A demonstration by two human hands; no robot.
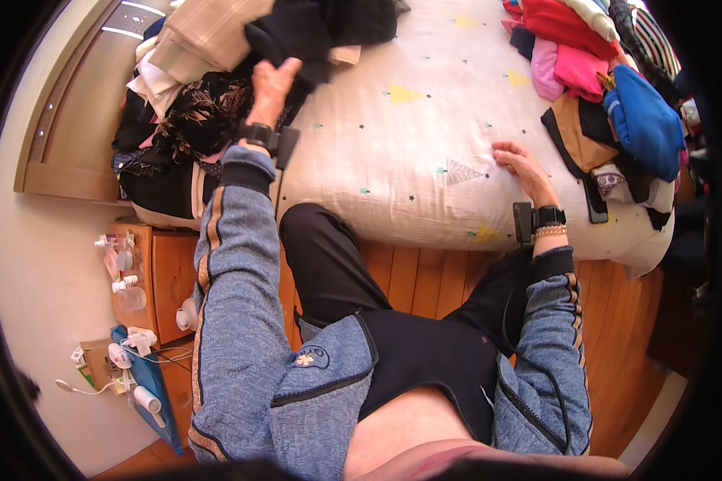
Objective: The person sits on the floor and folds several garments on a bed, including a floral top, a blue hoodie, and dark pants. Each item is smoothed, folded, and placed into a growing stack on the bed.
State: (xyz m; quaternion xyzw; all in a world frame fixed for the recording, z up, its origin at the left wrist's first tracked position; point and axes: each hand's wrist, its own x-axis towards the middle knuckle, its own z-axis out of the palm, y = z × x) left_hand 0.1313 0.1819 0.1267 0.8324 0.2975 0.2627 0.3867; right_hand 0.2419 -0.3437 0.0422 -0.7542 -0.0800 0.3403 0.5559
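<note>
My left hand [272, 84] is at the pile of clothes on the left of the bed, against a black garment [295, 42]; whether its fingers grip the cloth is hidden. Beside it lie folded beige cloth [207, 33] and a black garment with a leaf print [204, 111]. My right hand [517, 165] rests on or just over the white patterned bedsheet [391, 132], its fingers together and slightly curled, with no cloth visibly lifted. To its right sits a second heap, with a blue garment [647, 123], a pink one [580, 72], a red one [568, 30] and a tan-and-black one [580, 135].
A wooden headboard [75, 174] stands at the left end of the bed. Below it, a wooden nightstand [174, 276] holds bottles, and chargers with cables lie nearby. A black phone-like object [595, 198] lies by the right heap. Wooden floor [421, 276] shows between my legs.
</note>
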